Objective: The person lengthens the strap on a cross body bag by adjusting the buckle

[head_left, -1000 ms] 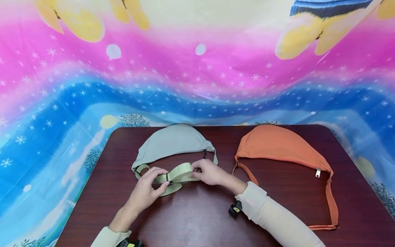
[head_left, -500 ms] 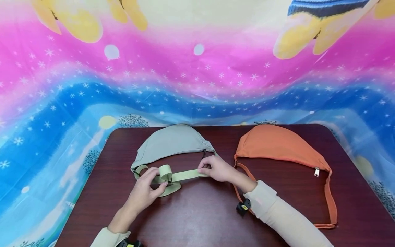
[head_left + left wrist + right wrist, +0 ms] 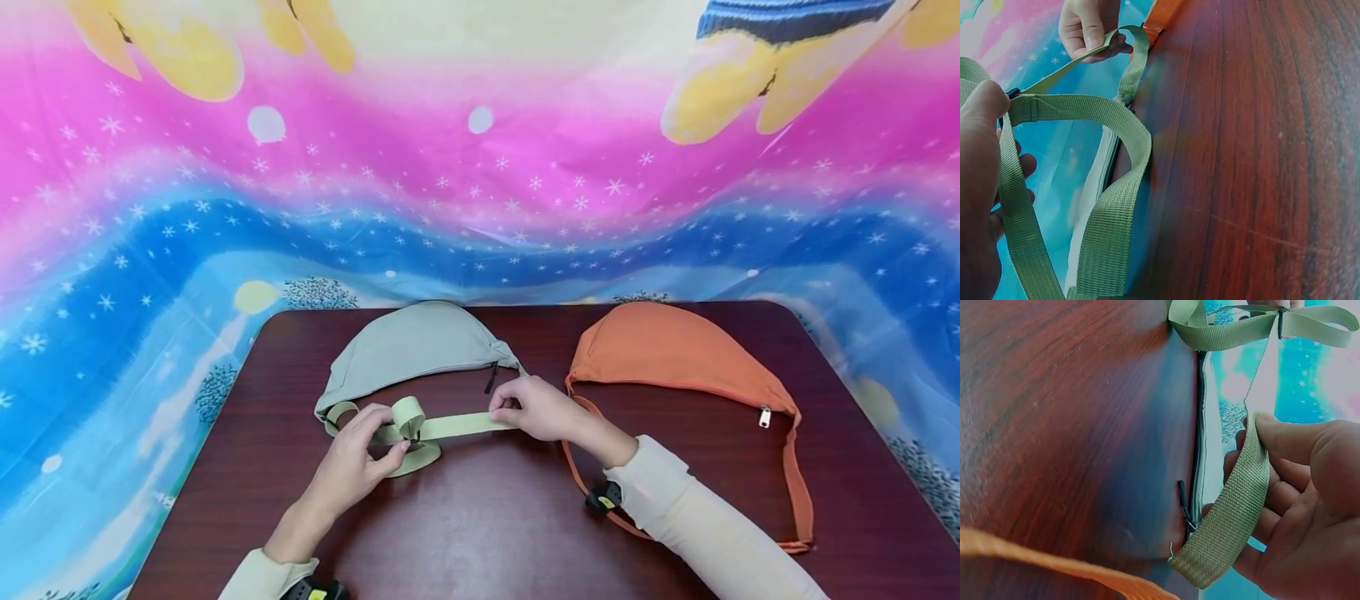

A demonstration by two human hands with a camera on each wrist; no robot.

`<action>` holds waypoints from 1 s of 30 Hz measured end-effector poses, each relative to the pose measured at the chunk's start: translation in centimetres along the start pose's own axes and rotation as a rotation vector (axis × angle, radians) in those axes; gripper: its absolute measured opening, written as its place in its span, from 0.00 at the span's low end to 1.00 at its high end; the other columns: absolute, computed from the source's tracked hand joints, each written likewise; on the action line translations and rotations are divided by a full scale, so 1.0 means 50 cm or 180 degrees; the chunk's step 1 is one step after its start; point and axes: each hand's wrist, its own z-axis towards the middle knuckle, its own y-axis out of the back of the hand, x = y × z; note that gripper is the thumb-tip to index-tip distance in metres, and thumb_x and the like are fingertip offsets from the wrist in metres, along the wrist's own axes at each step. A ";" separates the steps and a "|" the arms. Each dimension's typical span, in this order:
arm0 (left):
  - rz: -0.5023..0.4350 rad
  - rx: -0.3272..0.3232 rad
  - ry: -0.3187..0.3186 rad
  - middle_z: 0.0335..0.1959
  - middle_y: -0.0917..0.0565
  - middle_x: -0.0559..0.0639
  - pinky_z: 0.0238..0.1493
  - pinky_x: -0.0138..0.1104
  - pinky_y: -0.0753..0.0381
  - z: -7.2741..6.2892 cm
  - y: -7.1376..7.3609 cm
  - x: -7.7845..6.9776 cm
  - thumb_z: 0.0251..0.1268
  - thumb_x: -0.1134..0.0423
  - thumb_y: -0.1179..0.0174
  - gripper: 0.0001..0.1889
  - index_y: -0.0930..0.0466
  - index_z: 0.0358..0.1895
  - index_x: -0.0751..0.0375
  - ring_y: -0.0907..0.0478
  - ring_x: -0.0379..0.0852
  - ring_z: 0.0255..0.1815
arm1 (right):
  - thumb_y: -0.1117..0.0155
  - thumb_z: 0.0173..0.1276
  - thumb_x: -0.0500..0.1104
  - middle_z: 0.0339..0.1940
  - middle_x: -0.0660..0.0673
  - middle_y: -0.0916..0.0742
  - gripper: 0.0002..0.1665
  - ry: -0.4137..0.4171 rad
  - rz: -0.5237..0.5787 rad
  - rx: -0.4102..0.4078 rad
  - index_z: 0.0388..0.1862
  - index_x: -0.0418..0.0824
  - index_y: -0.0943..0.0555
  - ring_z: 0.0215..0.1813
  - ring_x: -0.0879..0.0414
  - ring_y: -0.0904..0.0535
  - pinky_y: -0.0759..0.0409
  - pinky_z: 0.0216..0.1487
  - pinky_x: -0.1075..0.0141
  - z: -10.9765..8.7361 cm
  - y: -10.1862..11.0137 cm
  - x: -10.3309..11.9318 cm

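Note:
A pale grey-green crescent-shaped bag point(image 3: 420, 346) lies at the back left of the table, its light green webbing strap point(image 3: 461, 425) in front of it. My left hand point(image 3: 352, 462) pinches the strap by a black slider buckle point(image 3: 1012, 94), where the webbing stands up in a small loop. To the right, my right hand point(image 3: 536, 408) pinches the strap between thumb and fingers. Between both hands the strap runs straight and taut. In the right wrist view, the rest of the strap point(image 3: 1222, 525) curves from the right fingers down to the bag's end, near a black zipper pull point(image 3: 1182, 494).
An orange crescent bag point(image 3: 675, 354) lies on the right, its strap point(image 3: 801, 483) looped toward the front; the right forearm passes over that strap. The dark wood table point(image 3: 465, 533) meets a colourful printed cloth point(image 3: 480, 192) at the back.
My right hand has moved right, drawing the strap out straight from the buckle. The loop by my left hand has become smaller. My left hand has stayed nearly still.

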 end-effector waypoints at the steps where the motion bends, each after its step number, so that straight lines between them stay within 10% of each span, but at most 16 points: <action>1: -0.0020 -0.0009 0.0012 0.41 0.20 0.44 0.43 0.28 0.28 0.000 0.001 0.001 0.51 0.70 0.28 0.17 0.22 0.44 0.62 0.25 0.39 0.40 | 0.33 0.73 0.43 0.28 0.59 0.16 0.05 -0.0026 -0.0060 -0.0020 0.35 0.50 0.13 0.27 0.63 0.26 0.25 0.34 0.67 0.000 0.001 -0.001; 30: -0.0092 -0.0419 0.0261 0.41 0.18 0.49 0.45 0.22 0.29 -0.040 0.077 0.042 0.48 0.79 0.31 0.18 0.18 0.45 0.63 0.25 0.41 0.39 | 0.36 0.75 0.40 0.27 0.50 0.17 0.06 -0.0490 -0.0343 -0.0278 0.37 0.44 0.14 0.25 0.57 0.29 0.28 0.29 0.63 -0.044 0.114 -0.084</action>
